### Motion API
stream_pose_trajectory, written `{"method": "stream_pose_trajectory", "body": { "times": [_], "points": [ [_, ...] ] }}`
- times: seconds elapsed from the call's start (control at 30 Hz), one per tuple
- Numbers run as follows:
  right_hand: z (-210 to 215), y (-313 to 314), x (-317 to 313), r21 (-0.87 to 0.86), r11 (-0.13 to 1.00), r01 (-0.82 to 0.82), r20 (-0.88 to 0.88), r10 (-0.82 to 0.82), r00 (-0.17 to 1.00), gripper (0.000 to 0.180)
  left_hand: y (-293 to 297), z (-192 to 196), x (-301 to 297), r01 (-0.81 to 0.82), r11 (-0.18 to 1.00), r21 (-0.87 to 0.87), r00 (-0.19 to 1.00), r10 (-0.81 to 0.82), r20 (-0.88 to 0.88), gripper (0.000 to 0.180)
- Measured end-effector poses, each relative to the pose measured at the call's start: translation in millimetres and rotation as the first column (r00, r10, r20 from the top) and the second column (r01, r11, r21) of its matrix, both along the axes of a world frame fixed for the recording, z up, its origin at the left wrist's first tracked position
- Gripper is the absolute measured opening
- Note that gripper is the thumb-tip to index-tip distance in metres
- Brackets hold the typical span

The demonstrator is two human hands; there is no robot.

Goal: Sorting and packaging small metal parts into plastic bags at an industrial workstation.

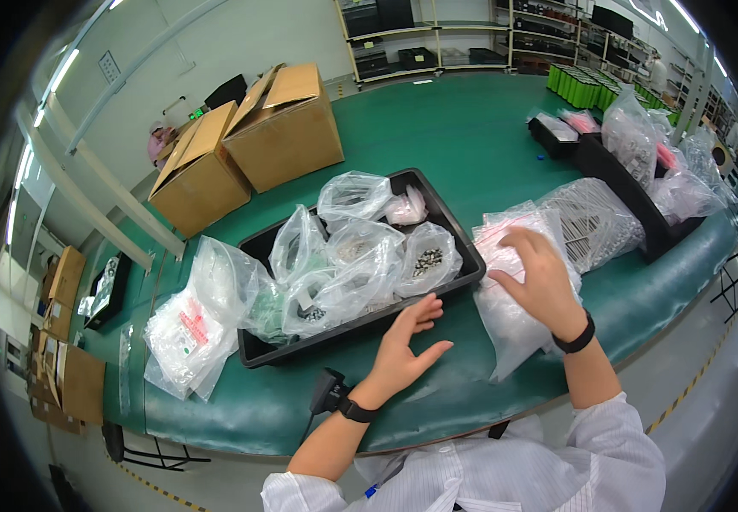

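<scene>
Directly beneath the right hand (542,280), clear bags (505,317) were laid lengthwise toward the counter's front edge (446,410); its grip was unclear; the left hand (397,356) was held spread, farther off.

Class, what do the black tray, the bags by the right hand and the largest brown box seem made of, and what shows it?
Black tray: probably plastic, satin, from its smooth, lightly shiny surface.
Bags: apparently thin, clear, glossy plastic film, judging by the creases, glare and see-through layers.
Largest brown box: most likely matt cardboard, given its dull tan walls and folded flaps.
</scene>
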State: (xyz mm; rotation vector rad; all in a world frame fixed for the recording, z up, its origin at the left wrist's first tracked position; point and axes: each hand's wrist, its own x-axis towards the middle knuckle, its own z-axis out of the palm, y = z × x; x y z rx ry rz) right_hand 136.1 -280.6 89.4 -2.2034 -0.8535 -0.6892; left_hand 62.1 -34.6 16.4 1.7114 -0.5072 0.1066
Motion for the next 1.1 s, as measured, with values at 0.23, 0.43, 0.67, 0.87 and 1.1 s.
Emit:
{"method": "stream_pose_trajectory", "body": {
  "times": [0.23, 0.43, 0.67, 0.87, 1.1],
  "points": [
    [-38, -26, 18, -0.248, 0.953, -0.172, -0.352, 0.076, 0.933, 0.056, 3, -20, 0, 0.026, 0.997, 0.069, 0.964, -0.007, -0.264, 0.065],
    [-17, -5, 6, -0.084, 0.966, -0.246, -0.743, 0.104, 0.661, 0.021, -6, -4, -5, -0.038, 0.999, 0.027, 0.996, 0.04, -0.082, 0.07],
    [-42, 30, -15, 0.281, 0.859, -0.428, -0.688, 0.492, 0.534, 0.017, 13, 14, -5, 0.003, 0.99, -0.142, 0.942, -0.051, -0.33, 0.054],
    [-39, 26, -13, 0.344, 0.86, -0.378, -0.853, 0.454, 0.257, 0.022, 35, 24, 2, 0.022, 0.981, -0.193, 0.908, -0.1, -0.406, 0.05],
    [-14, 14, -13, 0.202, 0.884, -0.421, -0.813, 0.391, 0.432, 0.023, 34, 20, 3, -0.134, 0.935, -0.328, 0.936, 0.011, -0.351, 0.029]
  ]
}}
